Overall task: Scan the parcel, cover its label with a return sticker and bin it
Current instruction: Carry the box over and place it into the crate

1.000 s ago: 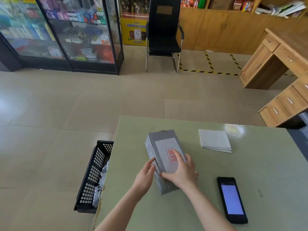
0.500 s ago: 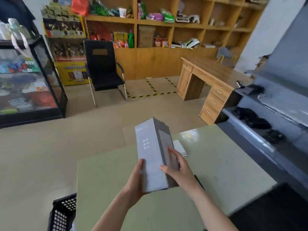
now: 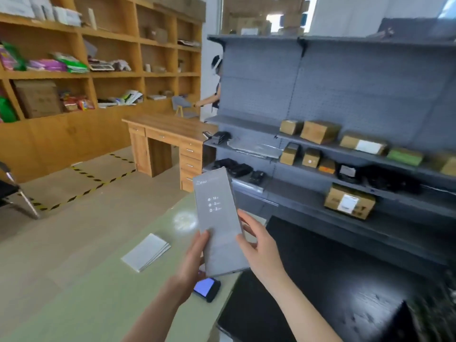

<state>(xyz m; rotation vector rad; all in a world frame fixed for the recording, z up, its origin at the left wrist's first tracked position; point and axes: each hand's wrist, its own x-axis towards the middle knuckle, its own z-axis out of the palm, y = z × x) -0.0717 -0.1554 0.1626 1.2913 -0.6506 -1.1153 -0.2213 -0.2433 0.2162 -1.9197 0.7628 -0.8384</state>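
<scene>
The parcel (image 3: 218, 218) is a tall grey box, held upright in the air above the green table (image 3: 98, 292), its plain printed side facing me. My left hand (image 3: 195, 257) grips its lower left edge and my right hand (image 3: 259, 245) grips its right side. The stickered face is turned away and hidden. A stack of white return stickers (image 3: 146, 251) lies on the table to the left. The phone scanner (image 3: 206, 288) lies with its screen lit, partly hidden under my left hand. The bin is out of view.
A black surface (image 3: 320, 280) adjoins the table on the right. Grey shelves (image 3: 345, 169) beyond it carry cardboard boxes and black devices. A wooden desk (image 3: 167, 141) and wooden wall shelving (image 3: 98, 70) stand further back. A person (image 3: 214, 92) stands behind the shelf end.
Both hands lifted the parcel off the table and turned it upright. My view swung right, from the basket and glass cabinet towards the grey shelves.
</scene>
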